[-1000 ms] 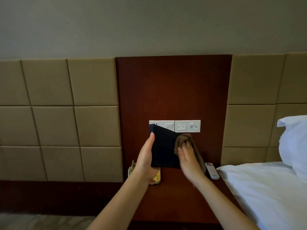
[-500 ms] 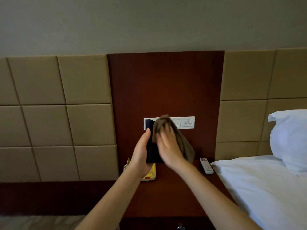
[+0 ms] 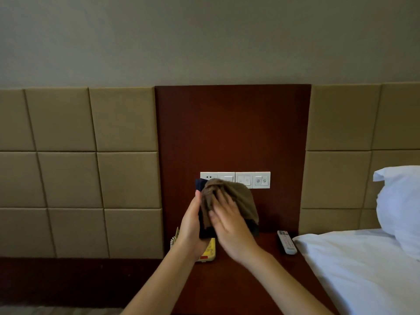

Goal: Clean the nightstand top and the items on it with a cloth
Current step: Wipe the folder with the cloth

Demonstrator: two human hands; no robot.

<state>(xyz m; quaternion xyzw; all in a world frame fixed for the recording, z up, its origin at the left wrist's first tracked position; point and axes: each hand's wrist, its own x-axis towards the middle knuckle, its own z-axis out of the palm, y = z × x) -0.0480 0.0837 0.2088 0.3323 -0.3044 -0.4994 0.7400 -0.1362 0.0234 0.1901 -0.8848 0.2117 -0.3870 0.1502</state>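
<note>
Both bare forearms reach up from the lower edge of the frame and meet at centre. The left hand, thumb pointing upward, grips a dark flat item by its left edge, holding it upright. The right hand lies across its face, fingers spread and nearly straight, pressing a brown cloth against it.

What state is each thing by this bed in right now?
dark folder: upright, gripped by the left hand.
brown cloth: pressed against the dark folder by the right hand, fingers straight.
remote: lying flat on the nightstand top, untouched.
yellow telephone: on the nightstand top, partly hidden by the left hand.
pillow: resting on the bed.
</note>
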